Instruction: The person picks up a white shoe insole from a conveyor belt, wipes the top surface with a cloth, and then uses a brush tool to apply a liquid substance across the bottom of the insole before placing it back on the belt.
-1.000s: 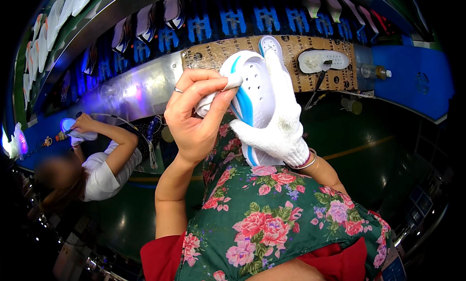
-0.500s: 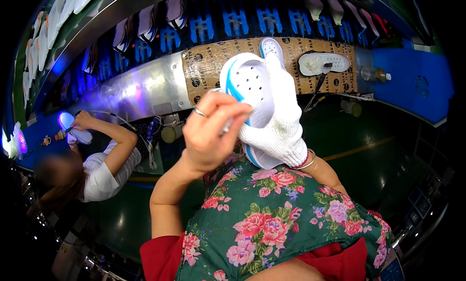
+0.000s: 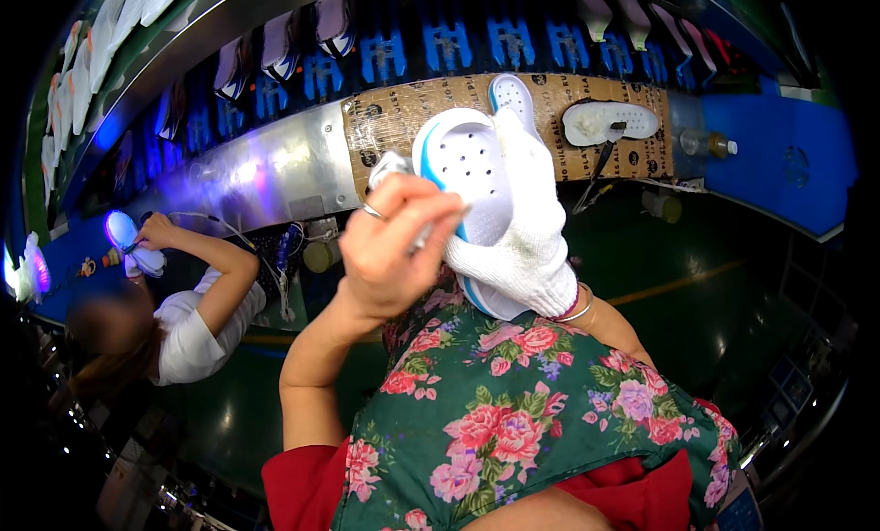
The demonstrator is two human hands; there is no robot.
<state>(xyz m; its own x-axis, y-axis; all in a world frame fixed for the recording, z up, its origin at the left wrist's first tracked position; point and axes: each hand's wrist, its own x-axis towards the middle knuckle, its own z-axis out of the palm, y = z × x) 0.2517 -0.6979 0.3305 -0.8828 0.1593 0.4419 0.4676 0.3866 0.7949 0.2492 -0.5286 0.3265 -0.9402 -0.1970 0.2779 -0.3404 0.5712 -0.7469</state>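
My right hand, in a white knitted glove, grips a white clog with a blue edge and rows of small holes. The clog is held upright in front of my apron, its holed toe part toward the bench. Bare and with a ring on one finger, my left hand pinches its fingertips together beside the clog's left edge. A pale grey, crumpled-looking piece sticks out past those fingers; its kind cannot be made out. Just beyond the gloved fingers, a second white-and-blue shoe lies on the bench.
Cardboard covers part of the metal bench. On it rests a white sole with pale fluff and a dark-handled brush. A clear bottle stands right. Blue holders line the back. Another person works at left.
My left hand has shifted slightly left, and more of the pale grey piece shows above it. The clog has moved a little. The person at left has turned a lit shoe slightly.
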